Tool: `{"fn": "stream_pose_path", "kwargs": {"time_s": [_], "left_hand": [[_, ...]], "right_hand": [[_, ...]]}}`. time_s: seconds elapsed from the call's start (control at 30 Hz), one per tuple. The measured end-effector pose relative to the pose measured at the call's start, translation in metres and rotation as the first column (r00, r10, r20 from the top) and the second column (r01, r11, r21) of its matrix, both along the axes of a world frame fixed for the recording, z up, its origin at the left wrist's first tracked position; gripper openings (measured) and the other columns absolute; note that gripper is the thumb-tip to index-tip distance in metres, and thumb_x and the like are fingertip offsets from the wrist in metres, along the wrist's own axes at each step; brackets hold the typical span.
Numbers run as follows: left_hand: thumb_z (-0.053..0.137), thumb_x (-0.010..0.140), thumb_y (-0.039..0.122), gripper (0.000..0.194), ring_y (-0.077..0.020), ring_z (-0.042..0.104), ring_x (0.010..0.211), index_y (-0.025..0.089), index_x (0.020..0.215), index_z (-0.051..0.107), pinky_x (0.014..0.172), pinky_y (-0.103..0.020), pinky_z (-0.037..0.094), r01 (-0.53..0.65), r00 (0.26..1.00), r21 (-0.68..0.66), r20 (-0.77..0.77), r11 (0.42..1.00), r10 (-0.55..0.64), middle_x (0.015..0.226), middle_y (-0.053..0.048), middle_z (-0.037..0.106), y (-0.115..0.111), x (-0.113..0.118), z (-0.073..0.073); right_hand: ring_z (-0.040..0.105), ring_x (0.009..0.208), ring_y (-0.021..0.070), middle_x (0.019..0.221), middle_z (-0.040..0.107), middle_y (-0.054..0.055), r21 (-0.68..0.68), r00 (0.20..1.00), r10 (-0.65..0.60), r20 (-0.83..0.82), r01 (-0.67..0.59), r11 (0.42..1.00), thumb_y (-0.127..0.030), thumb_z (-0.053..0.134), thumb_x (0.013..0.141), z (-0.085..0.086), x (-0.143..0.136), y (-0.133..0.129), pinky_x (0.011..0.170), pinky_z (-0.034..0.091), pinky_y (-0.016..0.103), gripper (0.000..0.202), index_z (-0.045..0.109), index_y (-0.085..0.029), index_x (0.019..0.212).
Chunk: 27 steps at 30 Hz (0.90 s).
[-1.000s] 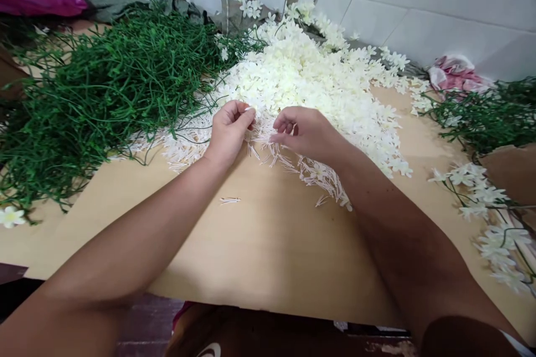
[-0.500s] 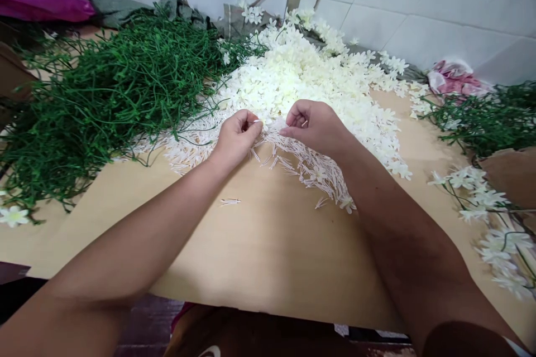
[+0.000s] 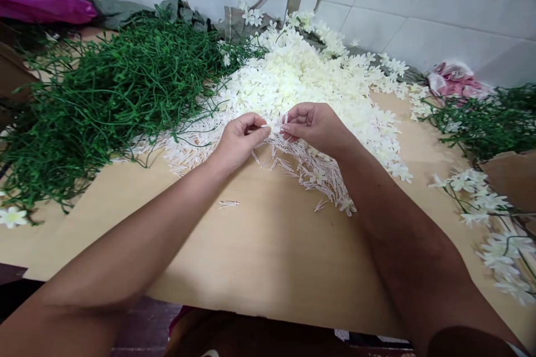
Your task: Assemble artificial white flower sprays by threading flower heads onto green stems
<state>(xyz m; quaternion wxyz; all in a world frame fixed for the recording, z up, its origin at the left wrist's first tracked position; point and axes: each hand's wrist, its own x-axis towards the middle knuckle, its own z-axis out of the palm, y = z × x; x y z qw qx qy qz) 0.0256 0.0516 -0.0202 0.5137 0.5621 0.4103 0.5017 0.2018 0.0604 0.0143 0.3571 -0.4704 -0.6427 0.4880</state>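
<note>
fingers of both the left hand (image 3: 238,142) and right hand (image 3: 312,122) pinch one small white flower piece (image 3: 274,126) at frame centre, the big flower pile (image 3: 310,75) unassembled, few finished stems (image 3: 486,206) lower right.

Two bare forearms stretch forward from the lower corners and converge at centre. The left hand (image 3: 240,139) curls its fingers inward, thumb and forefinger pinched together. The right hand (image 3: 316,124) faces it, fingers likewise curled and pinched, the fingertips of both hands nearly touching.
</note>
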Motion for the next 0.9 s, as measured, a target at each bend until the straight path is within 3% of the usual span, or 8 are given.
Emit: {"fn": "stream_pose_path", "kwargs": {"time_s": [0.17, 0.23, 0.37, 0.67, 0.9], "left_hand": [[0.074, 0.062, 0.020, 0.016, -0.0081, 0.055, 0.072, 0.015, 0.066, 0.060, 0.072, -0.024, 0.044, 0.049, 0.997, -0.007, 0.062, 0.999, -0.048, 0.084, 0.000, 0.063, -0.006, 0.005, 0.003], [0.074, 0.063, 0.021, 0.016, -0.0080, 0.054, 0.067, 0.015, 0.066, 0.059, 0.070, -0.024, 0.044, 0.009, 0.998, -0.039, 0.060, 0.999, -0.006, 0.077, 0.001, 0.063, -0.007, 0.005, 0.004], [0.070, 0.067, 0.017, 0.012, -0.0065, 0.051, 0.056, 0.014, 0.064, 0.058, 0.060, -0.022, 0.041, -0.055, 0.993, -0.088, 0.096, 0.995, 0.064, 0.060, 0.003, 0.060, -0.005, 0.004, 0.007], [0.067, 0.066, 0.017, 0.010, -0.0062, 0.053, 0.053, 0.015, 0.060, 0.059, 0.055, -0.019, 0.039, -0.047, 0.968, -0.229, 0.230, 0.972, 0.101, 0.057, 0.001, 0.062, -0.006, 0.002, 0.016], [0.068, 0.065, 0.014, 0.014, -0.0058, 0.054, 0.054, 0.016, 0.062, 0.054, 0.054, -0.018, 0.039, 0.015, 0.962, -0.258, 0.266, 0.966, 0.056, 0.060, 0.003, 0.061, -0.008, 0.002, 0.018]], "right_hand": [[0.051, 0.055, 0.0092, 0.058, 0.055, -0.003, 0.147, 0.997, -0.050, 0.051, 0.042, 0.988, -0.015, 0.069, 0.066, -0.003, -0.007, -0.002, 0.058, 0.044, 0.029, 0.013, 0.057, -0.019, 0.064], [0.050, 0.056, 0.0088, 0.059, 0.057, -0.002, 0.184, 0.995, -0.054, 0.080, 0.038, 0.982, -0.013, 0.070, 0.065, -0.003, -0.009, -0.003, 0.058, 0.043, 0.028, 0.014, 0.057, -0.018, 0.062], [0.049, 0.053, 0.0082, 0.058, 0.058, -0.002, 0.130, 0.997, -0.033, 0.074, 0.024, 0.991, -0.018, 0.075, 0.065, -0.003, -0.011, -0.005, 0.053, 0.041, 0.026, 0.017, 0.058, -0.018, 0.064], [0.054, 0.058, 0.0076, 0.063, 0.059, -0.001, 0.038, 0.991, 0.014, -0.136, -0.009, 0.999, -0.028, 0.071, 0.073, -0.003, -0.007, -0.002, 0.055, 0.047, 0.023, 0.021, 0.054, -0.017, 0.068], [0.045, 0.049, 0.0066, 0.054, 0.052, -0.004, 0.161, 0.996, -0.073, -0.045, 0.079, 0.984, -0.017, 0.064, 0.075, -0.015, -0.017, -0.002, 0.050, 0.039, 0.024, 0.020, 0.049, -0.019, 0.062]]}}
